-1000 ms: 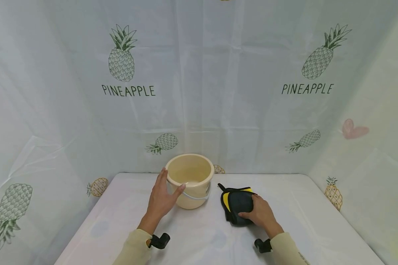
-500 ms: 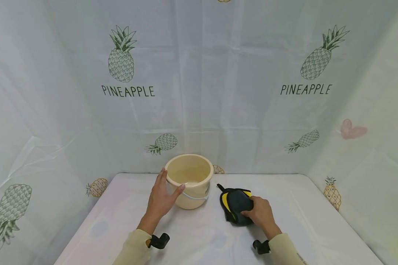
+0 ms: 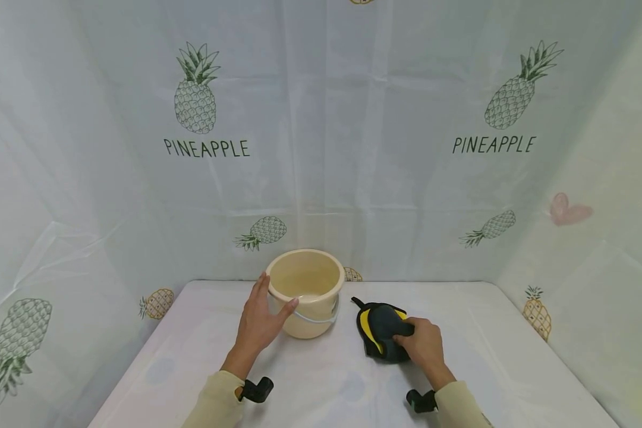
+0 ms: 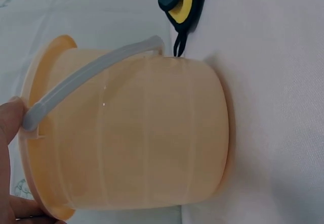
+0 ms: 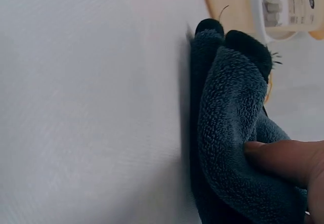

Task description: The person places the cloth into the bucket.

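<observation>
A cream plastic bucket (image 3: pixel 306 297) with a pale handle stands upright at the back middle of the table. My left hand (image 3: pixel 260 324) rests against its near-left rim with fingers extended and thumb spread; in the left wrist view the thumb (image 4: pixel 10 118) meets the rim beside the handle. To the right of the bucket lies a folded towel (image 3: pixel 386 327), dark terry cloth with yellow parts and a hanging loop. At its right side my right hand (image 3: pixel 425 348) pinches a raised fold. The right wrist view shows the thumb (image 5: pixel 283 158) pressing into the terry cloth.
White cloth covers the table (image 3: pixel 321 392). Behind it hangs a pineapple-print curtain (image 3: pixel 348 148), close to the bucket. A label (image 5: pixel 288 6) shows on the bucket's side in the right wrist view.
My right hand has gathered and lifted the right part of the towel into a fold, drawing it up slightly. The left hand and the bucket look unmoved.
</observation>
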Action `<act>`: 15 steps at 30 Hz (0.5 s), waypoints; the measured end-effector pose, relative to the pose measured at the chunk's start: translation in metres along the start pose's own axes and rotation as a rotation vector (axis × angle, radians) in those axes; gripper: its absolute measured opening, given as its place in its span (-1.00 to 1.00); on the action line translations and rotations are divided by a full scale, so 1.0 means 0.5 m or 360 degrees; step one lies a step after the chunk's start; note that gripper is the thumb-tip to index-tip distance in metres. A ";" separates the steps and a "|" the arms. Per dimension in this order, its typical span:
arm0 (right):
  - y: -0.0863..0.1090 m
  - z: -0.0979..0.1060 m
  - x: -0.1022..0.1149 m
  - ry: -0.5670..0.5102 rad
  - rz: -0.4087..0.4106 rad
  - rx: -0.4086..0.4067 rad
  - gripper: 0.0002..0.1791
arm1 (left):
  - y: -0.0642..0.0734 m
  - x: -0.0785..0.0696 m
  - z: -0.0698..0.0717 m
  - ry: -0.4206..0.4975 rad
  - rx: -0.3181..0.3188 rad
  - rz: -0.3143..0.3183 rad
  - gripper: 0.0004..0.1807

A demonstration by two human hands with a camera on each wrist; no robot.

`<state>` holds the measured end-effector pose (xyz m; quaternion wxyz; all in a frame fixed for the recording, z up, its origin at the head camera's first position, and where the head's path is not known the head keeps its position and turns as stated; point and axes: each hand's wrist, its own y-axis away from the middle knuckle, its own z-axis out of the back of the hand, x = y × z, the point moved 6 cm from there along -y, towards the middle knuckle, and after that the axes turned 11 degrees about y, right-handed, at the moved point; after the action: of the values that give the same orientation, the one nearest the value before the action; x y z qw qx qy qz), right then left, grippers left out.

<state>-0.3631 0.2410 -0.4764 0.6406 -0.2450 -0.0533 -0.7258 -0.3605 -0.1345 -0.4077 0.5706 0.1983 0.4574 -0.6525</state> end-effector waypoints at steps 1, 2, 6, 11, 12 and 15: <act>0.000 0.002 0.000 -0.0011 0.0001 -0.0012 -0.47 | 0.000 0.000 0.000 -0.0002 -0.0001 0.0002 0.16; 0.000 0.005 0.000 -0.0025 0.0001 -0.0019 -0.47 | -0.001 0.001 -0.001 -0.0008 -0.0002 0.0003 0.15; 0.002 0.021 0.004 -0.0078 -0.0003 -0.0055 -0.50 | -0.004 0.002 0.000 -0.0004 -0.0006 -0.0003 0.15; -0.004 0.045 0.009 -0.0123 -0.0005 -0.0129 -0.52 | -0.005 0.001 0.002 0.0019 -0.0014 -0.0016 0.16; -0.005 0.049 0.010 -0.0131 -0.0016 -0.0134 -0.51 | -0.005 0.001 0.002 0.0020 -0.0015 -0.0015 0.16; -0.010 0.062 0.012 -0.0167 -0.0058 -0.0142 -0.48 | -0.005 0.002 0.001 0.0028 -0.0022 -0.0003 0.16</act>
<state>-0.3595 0.2483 -0.4456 0.6121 -0.3101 -0.0589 -0.7251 -0.3627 -0.1355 -0.4072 0.5674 0.1997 0.4670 -0.6482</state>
